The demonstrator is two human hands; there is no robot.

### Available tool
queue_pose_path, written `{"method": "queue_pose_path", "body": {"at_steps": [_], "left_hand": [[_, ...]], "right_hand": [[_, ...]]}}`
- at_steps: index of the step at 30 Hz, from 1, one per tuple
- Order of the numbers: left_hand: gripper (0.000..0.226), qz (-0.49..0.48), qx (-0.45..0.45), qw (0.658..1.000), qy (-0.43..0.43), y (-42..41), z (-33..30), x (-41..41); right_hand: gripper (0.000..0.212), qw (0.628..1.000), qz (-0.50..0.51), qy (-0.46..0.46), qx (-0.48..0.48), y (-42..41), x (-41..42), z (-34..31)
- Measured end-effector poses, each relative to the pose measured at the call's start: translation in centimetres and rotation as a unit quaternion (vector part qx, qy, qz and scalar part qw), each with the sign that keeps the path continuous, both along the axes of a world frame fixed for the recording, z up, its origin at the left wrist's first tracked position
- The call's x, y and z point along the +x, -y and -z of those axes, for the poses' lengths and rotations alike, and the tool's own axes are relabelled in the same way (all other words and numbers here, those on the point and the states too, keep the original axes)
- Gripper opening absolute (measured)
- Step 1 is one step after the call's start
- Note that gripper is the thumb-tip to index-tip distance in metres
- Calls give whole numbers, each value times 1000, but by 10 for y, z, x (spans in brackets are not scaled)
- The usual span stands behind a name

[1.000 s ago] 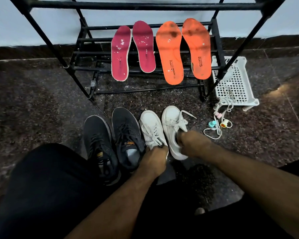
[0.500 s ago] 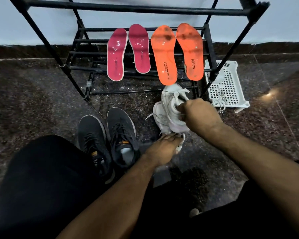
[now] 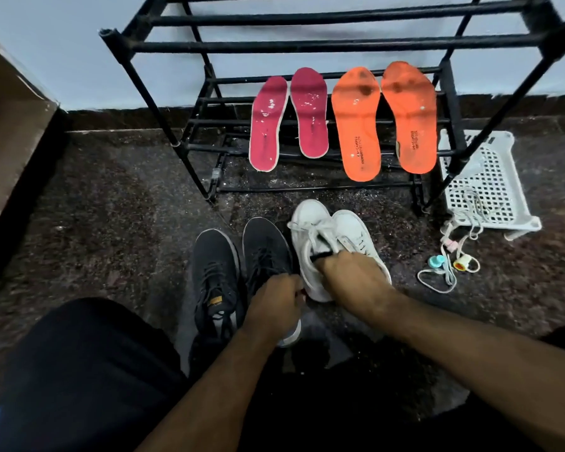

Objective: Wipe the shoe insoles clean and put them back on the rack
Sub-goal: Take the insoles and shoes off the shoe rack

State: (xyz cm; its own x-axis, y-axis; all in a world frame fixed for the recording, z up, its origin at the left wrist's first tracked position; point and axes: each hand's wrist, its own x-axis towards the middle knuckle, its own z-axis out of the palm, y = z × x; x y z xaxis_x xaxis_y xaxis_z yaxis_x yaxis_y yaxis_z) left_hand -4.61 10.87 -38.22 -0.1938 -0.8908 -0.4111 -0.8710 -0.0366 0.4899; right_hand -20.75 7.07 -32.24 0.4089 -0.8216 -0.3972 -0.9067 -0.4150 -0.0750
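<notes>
Four insoles are leaning on the lower bars of the black rack (image 3: 307, 47) at the far side: a pink pair (image 3: 287, 120) on the left and an orange pair (image 3: 384, 120) on the right, both showing pale specks and dark stains, so the wiping looks not yet done. They are standing propped, probably to keep them within easy reach.

The right hand (image 3: 349, 275) is gripping the white shoes (image 3: 333, 236) at their openings, fingers curled inside, likely shifting them. The left hand (image 3: 273, 303) is lying curled at the heel of the nearer black shoe (image 3: 265, 252); whether it is pinching anything I cannot tell.

Both pairs of shoes are sitting on the floor between the person and the rack, in the way of reaching. A white basket (image 3: 490, 181) and loose laces (image 3: 447, 269) are lying to the right.
</notes>
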Motion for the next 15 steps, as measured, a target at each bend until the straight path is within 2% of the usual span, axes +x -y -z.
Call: {"method": "queue_pose_path", "body": {"at_steps": [1, 3, 9, 12, 15], "left_hand": [[7, 30, 2, 999, 25, -3, 0, -3], [19, 69, -4, 996, 55, -11, 5, -5], [48, 19, -10, 991, 132, -33, 3, -4], [59, -25, -5, 986, 166, -40, 3, 5], [88, -113, 11, 976, 184, -53, 1, 11]], "right_hand": [[25, 1000, -9, -9, 17, -2, -1, 7], [24, 998, -25, -20, 52, -5, -2, 20], [29, 985, -79, -42, 144, -20, 1, 42], [30, 988, -108, -72, 84, -17, 12, 38], [37, 993, -112, -29, -5, -17, 29, 38]]}}
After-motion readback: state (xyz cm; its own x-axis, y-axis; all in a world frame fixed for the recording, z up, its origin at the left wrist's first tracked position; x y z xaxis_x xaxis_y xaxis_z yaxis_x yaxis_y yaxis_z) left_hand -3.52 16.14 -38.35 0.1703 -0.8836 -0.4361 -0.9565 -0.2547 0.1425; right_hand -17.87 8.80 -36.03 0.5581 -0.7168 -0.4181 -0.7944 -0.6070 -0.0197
